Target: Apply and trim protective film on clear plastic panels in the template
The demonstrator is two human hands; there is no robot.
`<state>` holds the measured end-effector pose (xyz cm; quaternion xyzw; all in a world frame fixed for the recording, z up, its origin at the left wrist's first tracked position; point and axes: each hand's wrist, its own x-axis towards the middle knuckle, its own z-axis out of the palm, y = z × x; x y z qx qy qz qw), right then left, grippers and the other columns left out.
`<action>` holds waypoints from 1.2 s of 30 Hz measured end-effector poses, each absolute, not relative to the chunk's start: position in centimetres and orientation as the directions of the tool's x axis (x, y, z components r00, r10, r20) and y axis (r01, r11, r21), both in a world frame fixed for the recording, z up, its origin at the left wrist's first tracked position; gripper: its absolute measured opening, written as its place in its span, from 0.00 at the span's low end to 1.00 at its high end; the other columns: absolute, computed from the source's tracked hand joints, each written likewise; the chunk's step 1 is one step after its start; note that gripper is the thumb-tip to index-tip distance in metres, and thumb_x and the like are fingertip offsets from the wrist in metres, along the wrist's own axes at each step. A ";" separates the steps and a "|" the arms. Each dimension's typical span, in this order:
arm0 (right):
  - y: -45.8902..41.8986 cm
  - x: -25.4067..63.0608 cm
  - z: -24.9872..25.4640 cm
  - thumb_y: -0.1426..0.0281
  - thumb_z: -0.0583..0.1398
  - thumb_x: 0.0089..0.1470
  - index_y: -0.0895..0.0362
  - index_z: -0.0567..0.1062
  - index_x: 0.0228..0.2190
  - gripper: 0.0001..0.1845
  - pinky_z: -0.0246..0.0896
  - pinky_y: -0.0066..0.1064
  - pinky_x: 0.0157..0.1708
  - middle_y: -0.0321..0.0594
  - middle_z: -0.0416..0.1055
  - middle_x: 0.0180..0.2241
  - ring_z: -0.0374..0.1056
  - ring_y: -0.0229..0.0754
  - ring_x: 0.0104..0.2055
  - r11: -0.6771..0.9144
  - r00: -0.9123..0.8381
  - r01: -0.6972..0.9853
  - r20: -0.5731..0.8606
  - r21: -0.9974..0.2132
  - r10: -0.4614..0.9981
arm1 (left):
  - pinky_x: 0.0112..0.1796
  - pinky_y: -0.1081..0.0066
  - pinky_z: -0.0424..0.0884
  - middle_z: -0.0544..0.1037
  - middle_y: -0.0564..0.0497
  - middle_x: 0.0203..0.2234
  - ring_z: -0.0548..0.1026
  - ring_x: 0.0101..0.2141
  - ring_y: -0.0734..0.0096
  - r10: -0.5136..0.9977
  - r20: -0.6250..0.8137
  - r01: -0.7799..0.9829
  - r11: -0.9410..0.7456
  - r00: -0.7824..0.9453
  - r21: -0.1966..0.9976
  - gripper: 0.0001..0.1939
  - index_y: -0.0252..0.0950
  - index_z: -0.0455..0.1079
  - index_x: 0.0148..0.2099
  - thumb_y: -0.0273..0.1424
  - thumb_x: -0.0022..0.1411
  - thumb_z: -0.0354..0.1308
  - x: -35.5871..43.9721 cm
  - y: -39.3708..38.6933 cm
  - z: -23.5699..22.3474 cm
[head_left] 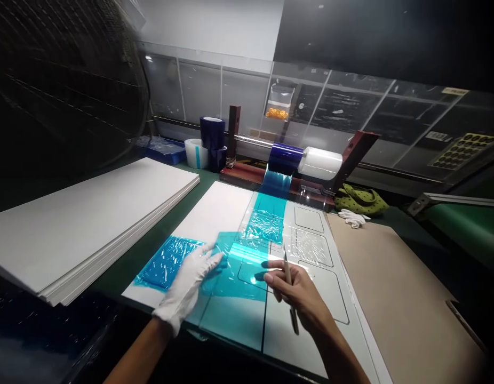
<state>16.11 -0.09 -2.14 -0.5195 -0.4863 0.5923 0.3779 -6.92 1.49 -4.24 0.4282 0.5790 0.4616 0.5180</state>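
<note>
My left hand [193, 277], in a white glove, has its fingers closed on the left edge of a clear blue film sheet [242, 280]. The sheet lies or hovers over white panels; I cannot tell how much of it touches them. My bare right hand [293, 285] grips a slim pointed tool [287, 266], its tip up, while thumb and forefinger reach to the sheet's right edge. Whether they pinch the film is unclear. A strip of blue film [273, 200] runs down from a dark blue roll [286, 157]. Beside my left hand lies a stack of blue film pieces [169, 261].
A white roll [322, 162] shares the rod of the dark red stand [247, 173]. White sheets [98, 213] are stacked at left, brown board [391, 277] lies at right. Spare rolls [212, 133], a crumpled glove [353, 217] and a green dotted cloth [361, 198] sit behind. A large fan-like grille [66, 80] looms upper left.
</note>
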 end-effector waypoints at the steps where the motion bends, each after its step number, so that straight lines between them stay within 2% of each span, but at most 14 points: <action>1: -0.4 16.3 -1.7 0.54 0.68 0.43 0.59 0.73 0.40 0.27 0.57 0.28 0.25 0.42 0.76 0.32 0.59 0.34 0.23 -0.247 -0.154 0.059 -0.253 -0.967 0.955 | 0.48 0.61 0.74 0.77 0.41 0.49 0.76 0.47 0.58 0.967 -0.213 -0.006 0.214 -0.137 0.977 0.30 0.35 0.63 0.58 0.43 0.57 0.60 -8.4 1.7 -4.0; 4: -1.1 17.2 -1.3 0.53 0.68 0.42 0.58 0.73 0.41 0.29 0.60 0.28 0.26 0.46 0.77 0.37 0.62 0.35 0.25 -0.250 -0.072 0.100 -0.257 -0.963 0.964 | 0.45 0.65 0.75 0.79 0.46 0.44 0.78 0.43 0.64 0.939 -0.228 -0.031 0.228 -0.257 0.973 0.29 0.36 0.67 0.54 0.44 0.54 0.63 -13.1 2.4 -3.9; 8: -1.8 18.6 -2.1 0.51 0.67 0.44 0.57 0.74 0.41 0.28 0.62 0.30 0.28 0.45 0.77 0.35 0.65 0.38 0.27 -0.271 -0.020 0.179 -0.279 -0.946 0.960 | 0.40 0.71 0.75 0.81 0.49 0.37 0.78 0.36 0.69 0.914 -0.236 -0.016 0.244 -0.329 0.970 0.28 0.35 0.72 0.49 0.43 0.48 0.67 -17.4 3.0 -4.7; 12: -2.4 19.3 -2.8 0.48 0.64 0.45 0.56 0.74 0.40 0.27 0.63 0.32 0.29 0.44 0.76 0.35 0.65 0.40 0.27 -0.272 0.021 0.260 -0.277 -0.926 0.961 | 0.35 0.73 0.75 0.81 0.50 0.32 0.78 0.32 0.69 0.899 -0.253 0.015 0.276 -0.358 0.961 0.26 0.34 0.74 0.47 0.43 0.47 0.67 -18.4 3.3 -5.9; 17: -3.1 20.2 -3.0 0.47 0.63 0.45 0.55 0.75 0.39 0.27 0.63 0.33 0.30 0.42 0.74 0.34 0.65 0.41 0.28 -0.285 0.094 0.293 -0.269 -0.913 0.959 | 0.33 0.75 0.74 0.81 0.50 0.31 0.78 0.32 0.71 0.888 -0.250 0.073 0.300 -0.387 0.951 0.23 0.34 0.73 0.47 0.41 0.51 0.64 -18.1 3.4 -6.5; 21: -3.2 21.6 -3.7 0.47 0.63 0.46 0.54 0.75 0.41 0.28 0.62 0.32 0.28 0.40 0.71 0.32 0.65 0.42 0.29 -0.281 0.076 0.337 -0.272 -0.899 0.959 | 0.34 0.70 0.76 0.82 0.47 0.33 0.79 0.33 0.66 0.902 -0.230 0.160 0.304 -0.365 0.939 0.23 0.34 0.73 0.47 0.42 0.53 0.61 -17.6 3.3 -6.4; 23: -3.4 22.6 -4.0 0.46 0.62 0.46 0.53 0.75 0.43 0.29 0.61 0.31 0.25 0.39 0.69 0.29 0.64 0.43 0.29 -0.270 0.094 0.372 -0.254 -0.888 0.963 | 0.36 0.65 0.77 0.82 0.46 0.35 0.79 0.34 0.63 0.906 -0.184 0.242 0.290 -0.382 0.926 0.22 0.34 0.73 0.47 0.42 0.54 0.59 -17.5 3.2 -6.4; 25: -3.6 23.7 -4.3 0.45 0.59 0.49 0.52 0.76 0.44 0.29 0.62 0.32 0.25 0.39 0.68 0.29 0.62 0.41 0.26 -0.244 0.145 0.409 -0.202 -0.879 0.969 | 0.44 0.60 0.75 0.80 0.45 0.40 0.78 0.40 0.59 0.901 -0.068 0.374 0.245 -0.428 0.894 0.22 0.35 0.72 0.48 0.43 0.55 0.58 -17.7 3.2 -6.1; 28: -3.9 26.2 -4.6 0.45 0.57 0.50 0.51 0.79 0.41 0.27 0.65 0.33 0.26 0.41 0.70 0.35 0.60 0.38 0.24 -0.201 0.210 0.475 -0.111 -0.857 0.971 | 0.58 0.53 0.60 0.72 0.43 0.53 0.67 0.56 0.52 0.850 0.204 0.617 0.169 -0.487 0.768 0.25 0.37 0.70 0.51 0.46 0.56 0.57 -17.7 3.3 -5.3; 29: -3.9 27.2 -4.8 0.46 0.57 0.50 0.51 0.79 0.40 0.26 0.65 0.33 0.26 0.42 0.71 0.36 0.61 0.39 0.24 -0.201 0.228 0.499 -0.096 -0.843 0.969 | 0.61 0.52 0.55 0.68 0.43 0.56 0.62 0.59 0.51 0.835 0.282 0.683 0.146 -0.474 0.716 0.26 0.37 0.69 0.53 0.46 0.57 0.57 -17.4 3.5 -5.0; 31: -3.8 29.2 -5.2 0.47 0.58 0.50 0.53 0.79 0.40 0.26 0.67 0.33 0.25 0.44 0.72 0.40 0.65 0.42 0.28 -0.219 0.276 0.540 -0.075 -0.812 0.958 | 0.62 0.54 0.51 0.66 0.43 0.58 0.58 0.61 0.52 0.837 0.377 0.768 0.078 -0.397 0.636 0.27 0.37 0.67 0.55 0.47 0.58 0.55 -16.0 4.1 -4.4; 34: -3.3 31.8 -6.0 0.52 0.55 0.52 0.56 0.76 0.38 0.22 0.68 0.34 0.27 0.47 0.74 0.39 0.70 0.48 0.35 -0.234 0.342 0.659 0.008 -0.715 0.940 | 0.63 0.56 0.50 0.63 0.43 0.60 0.56 0.63 0.54 0.890 0.418 0.810 -0.104 -0.184 0.577 0.29 0.36 0.65 0.58 0.47 0.60 0.52 -11.3 5.7 -4.4; 36: -2.7 33.2 -6.5 0.58 0.54 0.54 0.56 0.75 0.34 0.17 0.67 0.35 0.33 0.45 0.75 0.36 0.71 0.47 0.36 -0.238 0.347 0.743 0.056 -0.625 0.936 | 0.63 0.55 0.50 0.62 0.43 0.62 0.55 0.63 0.55 0.915 0.404 0.789 -0.254 0.007 0.560 0.32 0.36 0.61 0.61 0.49 0.60 0.52 -6.6 7.1 -4.9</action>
